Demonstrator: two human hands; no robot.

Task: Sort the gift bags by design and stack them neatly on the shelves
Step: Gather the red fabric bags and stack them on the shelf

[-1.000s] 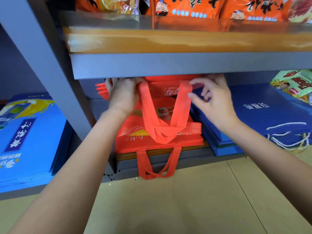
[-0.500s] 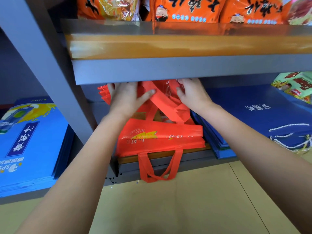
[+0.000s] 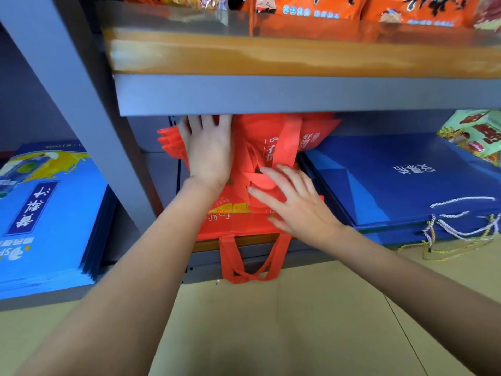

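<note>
A stack of red fabric gift bags [image 3: 260,139] lies flat on the bottom shelf, under the grey upper shelf [image 3: 298,93]. My left hand [image 3: 208,150] presses flat on the stack's left side, fingers straight and reaching under the shelf edge. Spread flat, my right hand [image 3: 295,202] lies on the front of the top bag, over its folded red straps. One pair of red handles [image 3: 252,261] hangs over the shelf's front edge.
A stack of dark blue gift bags [image 3: 393,180] with white rope handles lies to the right. Light blue printed bags [image 3: 40,213] are piled in the left bay. A grey upright post [image 3: 81,109] divides the bays. Orange snack packs [image 3: 325,6] sit on the upper shelf. A green printed bag [image 3: 477,134] lies at far right.
My right hand has let go of the red straps and come forward, now flat on the bag's front. The straps lie folded on the stack. My left hand has flattened.
</note>
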